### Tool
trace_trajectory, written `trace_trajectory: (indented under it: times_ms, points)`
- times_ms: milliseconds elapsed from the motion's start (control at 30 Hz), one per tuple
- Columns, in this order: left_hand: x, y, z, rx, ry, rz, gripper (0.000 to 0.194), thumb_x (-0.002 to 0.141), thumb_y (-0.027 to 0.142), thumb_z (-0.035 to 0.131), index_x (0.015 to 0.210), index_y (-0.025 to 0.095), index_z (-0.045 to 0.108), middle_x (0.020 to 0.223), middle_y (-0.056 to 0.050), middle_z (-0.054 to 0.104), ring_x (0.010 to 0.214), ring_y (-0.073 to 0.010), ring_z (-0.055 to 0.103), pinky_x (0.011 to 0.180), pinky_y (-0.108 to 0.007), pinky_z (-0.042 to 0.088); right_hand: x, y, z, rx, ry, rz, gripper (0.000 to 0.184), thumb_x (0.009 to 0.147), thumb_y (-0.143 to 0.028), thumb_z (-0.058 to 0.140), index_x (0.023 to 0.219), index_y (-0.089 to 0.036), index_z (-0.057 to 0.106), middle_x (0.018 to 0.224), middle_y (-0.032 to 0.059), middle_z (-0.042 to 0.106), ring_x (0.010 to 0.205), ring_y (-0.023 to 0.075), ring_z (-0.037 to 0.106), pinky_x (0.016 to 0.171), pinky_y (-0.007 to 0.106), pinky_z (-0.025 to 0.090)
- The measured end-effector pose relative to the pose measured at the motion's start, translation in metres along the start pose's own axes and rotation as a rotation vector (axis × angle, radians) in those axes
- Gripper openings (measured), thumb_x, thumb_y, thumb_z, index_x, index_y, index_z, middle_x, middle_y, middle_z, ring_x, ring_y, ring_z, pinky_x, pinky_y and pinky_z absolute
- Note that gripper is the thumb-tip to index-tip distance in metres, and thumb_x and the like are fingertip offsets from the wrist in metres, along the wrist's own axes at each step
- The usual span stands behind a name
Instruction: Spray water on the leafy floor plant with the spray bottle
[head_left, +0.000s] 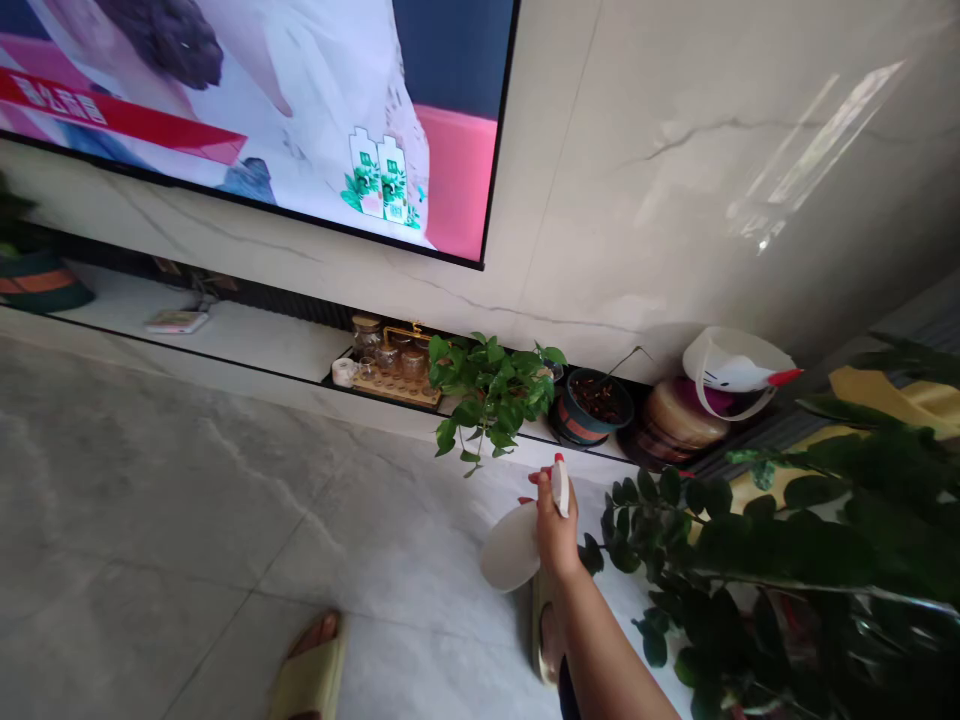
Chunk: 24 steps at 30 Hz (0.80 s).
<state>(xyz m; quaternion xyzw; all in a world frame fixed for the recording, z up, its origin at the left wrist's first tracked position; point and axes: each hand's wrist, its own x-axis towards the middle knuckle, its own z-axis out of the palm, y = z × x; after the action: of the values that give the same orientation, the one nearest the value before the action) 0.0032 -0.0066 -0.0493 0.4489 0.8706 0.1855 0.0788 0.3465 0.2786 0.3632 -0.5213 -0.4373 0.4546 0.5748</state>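
Note:
My right hand (556, 522) is wrapped round the neck of a white spray bottle (511, 548) with a white trigger head and a red nozzle tip. The bottle is tilted, its body hanging to the left of my hand, above the floor. The nozzle points away from me, toward the low ledge. Just beyond it on the ledge stands a leafy green potted plant (491, 385), its leaves drooping over the front edge. To that plant's right is a dark pot (592, 405) with brown soil and a thin bare stem. My left hand is out of view.
A tray (405, 393) with glass jars and cups stands on the ledge (277, 345). A white bucket (731, 362) rests on a brown pot at the right. Dark foliage (817, 540) crowds the right side. A television (480, 200) hangs above.

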Motion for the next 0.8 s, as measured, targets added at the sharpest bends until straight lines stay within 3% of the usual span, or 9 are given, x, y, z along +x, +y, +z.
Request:
trace_trajectory:
  times_ms: [100,200,267,433,500,600,700,800]
  points:
    - [-0.001,0.002,-0.004,-0.053,0.003,0.046,0.056,0.088,0.013,0.042,0.115,0.020,0.090,0.146,-0.001,0.074,0.145,-0.0277,0.066,0.128,-0.037,0.047,-0.006,0.001,0.002,-0.085,-0.130,-0.192,0.058,0.098,-0.070,0.070,0.129,-0.021,0.070,0.120,0.0126,0.074,0.101,0.0298,0.074,0.072,0.040,0.068]
    - [-0.001,0.007,-0.008,-0.005,0.022,0.009,0.054,0.079,0.012,0.049,0.108,0.031,0.090,0.134,0.008,0.081,0.143,-0.0245,0.067,0.125,-0.043,0.048,-0.010,0.002,0.002,-0.149,-0.176,-0.319,0.048,0.105,-0.065,0.068,0.125,-0.021,0.071,0.125,0.0144,0.073,0.103,0.0294,0.073,0.078,0.043,0.068]
    - [-0.001,0.010,-0.010,-0.031,0.049,-0.002,0.052,0.075,0.014,0.053,0.105,0.035,0.090,0.128,0.010,0.082,0.140,-0.0230,0.070,0.121,-0.046,0.050,-0.012,0.003,0.004,-0.143,-0.182,-0.327,0.045,0.107,-0.064,0.067,0.121,-0.021,0.071,0.120,0.0130,0.073,0.097,0.0274,0.073,0.075,0.041,0.068]
    - [-0.001,0.004,-0.004,0.011,-0.003,0.049,0.054,0.084,0.016,0.046,0.114,0.026,0.090,0.142,0.000,0.078,0.145,-0.0258,0.067,0.127,-0.038,0.044,-0.024,0.005,0.012,-0.088,-0.300,-0.240,0.041,0.108,-0.063,0.066,0.105,-0.022,0.066,0.093,0.0034,0.066,0.073,0.0198,0.065,0.062,0.033,0.064]
    - [-0.001,0.000,0.001,0.100,-0.039,0.061,0.057,0.086,0.017,0.045,0.121,0.026,0.089,0.147,-0.001,0.075,0.148,-0.0268,0.065,0.129,-0.038,0.043,-0.029,0.006,0.015,-0.126,-0.379,-0.248,0.039,0.109,-0.061,0.065,0.104,-0.022,0.066,0.091,0.0027,0.065,0.074,0.0202,0.065,0.064,0.033,0.064]
    - [0.000,0.001,0.000,0.160,-0.066,0.109,0.059,0.087,0.019,0.042,0.123,0.019,0.088,0.148,-0.009,0.073,0.147,-0.0324,0.065,0.130,-0.042,0.043,-0.033,0.005,0.015,-0.176,-0.449,-0.298,0.037,0.110,-0.059,0.063,0.114,-0.022,0.068,0.105,0.0079,0.070,0.087,0.0241,0.071,0.071,0.036,0.066]
    - [-0.001,0.021,-0.020,0.001,-0.030,0.054,0.054,0.080,0.024,0.046,0.109,0.019,0.091,0.138,-0.010,0.078,0.140,-0.0353,0.070,0.125,-0.046,0.047,-0.034,0.001,0.014,-0.201,-0.482,-0.345,0.035,0.111,-0.054,0.061,0.123,-0.022,0.069,0.117,0.0113,0.072,0.097,0.0263,0.073,0.076,0.037,0.066]
    - [0.000,0.057,-0.057,-0.261,0.159,0.022,0.042,0.070,0.028,0.052,0.088,0.023,0.090,0.121,-0.007,0.084,0.124,-0.0347,0.078,0.115,-0.050,0.055,-0.034,0.000,0.015,-0.228,-0.524,-0.355,0.031,0.111,-0.050,0.060,0.121,-0.022,0.069,0.113,0.0108,0.071,0.095,0.0261,0.072,0.075,0.036,0.065]
